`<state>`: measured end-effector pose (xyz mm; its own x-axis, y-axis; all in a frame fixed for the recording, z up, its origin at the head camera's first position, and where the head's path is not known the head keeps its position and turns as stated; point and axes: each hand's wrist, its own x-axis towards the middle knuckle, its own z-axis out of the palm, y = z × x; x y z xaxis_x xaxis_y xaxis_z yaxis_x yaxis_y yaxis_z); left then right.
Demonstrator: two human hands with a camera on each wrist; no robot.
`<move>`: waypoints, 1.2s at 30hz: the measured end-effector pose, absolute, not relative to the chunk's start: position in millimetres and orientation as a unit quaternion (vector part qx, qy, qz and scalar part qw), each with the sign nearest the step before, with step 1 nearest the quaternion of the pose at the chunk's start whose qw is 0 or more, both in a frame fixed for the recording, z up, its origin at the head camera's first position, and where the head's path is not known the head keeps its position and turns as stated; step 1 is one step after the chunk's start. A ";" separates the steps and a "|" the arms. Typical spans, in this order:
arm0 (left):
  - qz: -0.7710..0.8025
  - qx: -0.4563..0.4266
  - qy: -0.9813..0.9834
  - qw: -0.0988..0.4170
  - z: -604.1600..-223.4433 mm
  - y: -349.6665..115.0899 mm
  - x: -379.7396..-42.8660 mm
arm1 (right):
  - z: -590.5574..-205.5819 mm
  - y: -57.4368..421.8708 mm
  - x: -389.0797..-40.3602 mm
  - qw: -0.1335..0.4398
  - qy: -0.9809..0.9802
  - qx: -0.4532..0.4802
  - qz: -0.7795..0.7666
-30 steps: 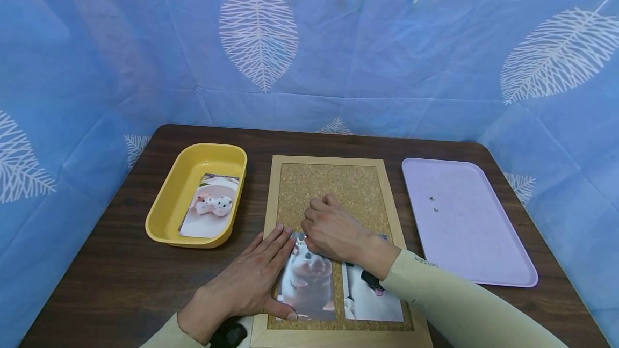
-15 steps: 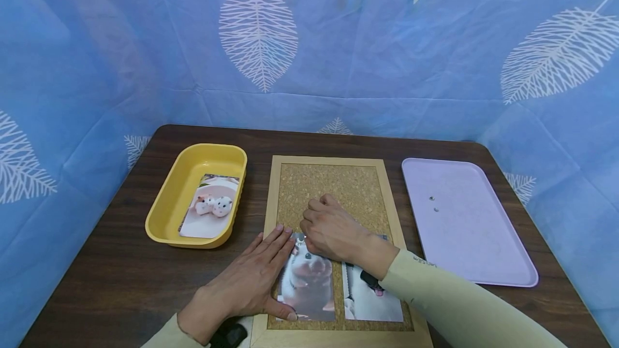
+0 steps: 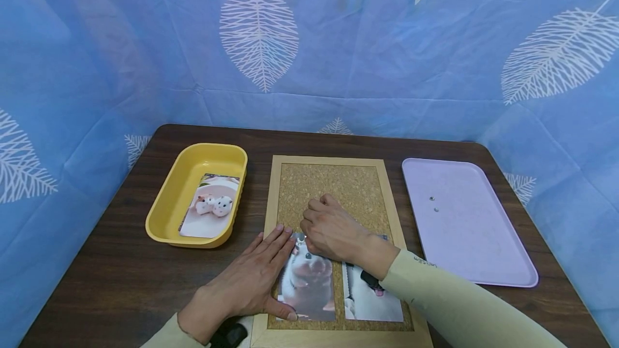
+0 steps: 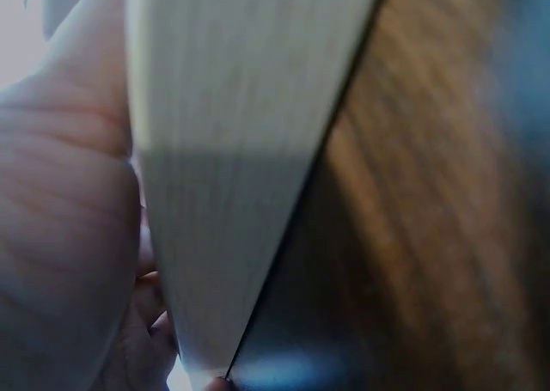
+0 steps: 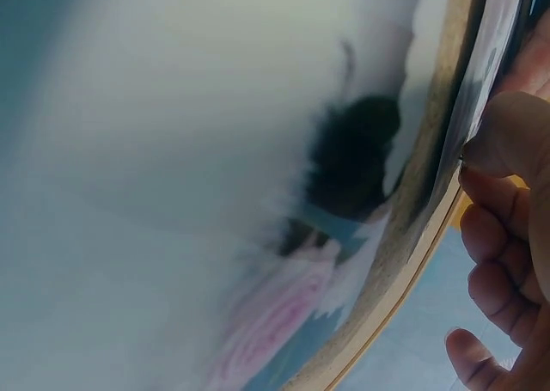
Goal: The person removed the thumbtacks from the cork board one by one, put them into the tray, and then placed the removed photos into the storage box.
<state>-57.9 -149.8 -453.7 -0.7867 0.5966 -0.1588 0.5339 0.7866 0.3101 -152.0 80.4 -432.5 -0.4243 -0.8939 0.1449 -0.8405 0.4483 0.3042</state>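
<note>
A wood-framed cork board (image 3: 333, 181) lies on the table with two photos on its lower half. My left hand (image 3: 253, 275) rests spread over the board's left frame and the edge of the white hamster photo (image 3: 309, 289). At that photo's top edge, my right hand (image 3: 333, 230) has its fingers curled. The right wrist view shows its thumb and forefinger pinching a tiny thumbtack (image 5: 462, 158) against the photo, mostly hidden by the fingertips. Under my right wrist lies the second photo (image 3: 374, 305), its upper part covered. The left wrist view shows my palm beside the frame's side.
On the left stands a yellow tray (image 3: 166, 197) with a photo (image 3: 210, 208) of two small white animals in it. A lilac tray (image 3: 479, 224) on the right carries two small metallic tacks (image 3: 432, 198). A blue leaf-patterned cloth hangs behind the dark wooden table (image 3: 121, 278).
</note>
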 end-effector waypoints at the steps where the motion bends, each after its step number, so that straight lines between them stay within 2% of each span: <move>1: 0.125 0.302 0.937 0.126 -453.8 -149.7 -58.0 | -432.6 80.4 -152.1 0.144 -0.839 0.517 -0.092; 36: 0.129 0.305 0.935 0.131 -452.2 -149.4 -54.8 | -432.6 81.6 -151.8 0.158 -0.839 0.513 -0.089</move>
<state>-54.8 -149.4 -452.2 -0.7802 0.6032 -0.1653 0.5357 0.7809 0.3212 -151.8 81.6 -432.6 -0.4242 -0.8889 0.1731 -0.8325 0.4580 0.3116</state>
